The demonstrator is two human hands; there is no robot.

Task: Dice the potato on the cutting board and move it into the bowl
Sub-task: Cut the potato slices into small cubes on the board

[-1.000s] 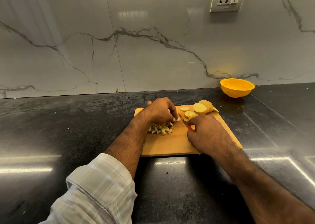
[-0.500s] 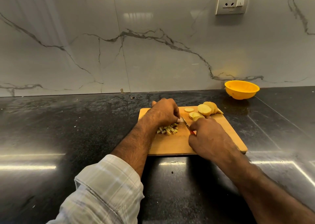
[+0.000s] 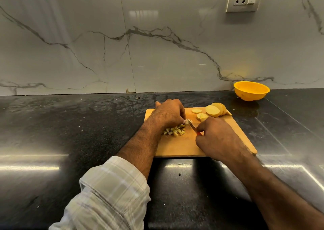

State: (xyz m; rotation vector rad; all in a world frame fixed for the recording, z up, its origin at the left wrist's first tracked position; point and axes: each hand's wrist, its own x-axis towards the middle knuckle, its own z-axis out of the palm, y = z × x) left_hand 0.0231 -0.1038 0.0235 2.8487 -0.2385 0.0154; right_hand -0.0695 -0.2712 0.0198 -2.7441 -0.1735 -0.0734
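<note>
Two hands [image 3: 192, 128] busy on cutting board [image 3: 178, 147]: left pinning potato piece [image 3: 188, 121], right gripping knife [image 3: 192, 126]; fingertips near blade, likely nick risk.

A glossy black stone countertop [image 3: 70, 133] carried a wooden cutting board [image 3: 177, 147] near its centre and a yellow bowl [image 3: 251, 90] at two o'clock from the board, close to the wall.
</note>
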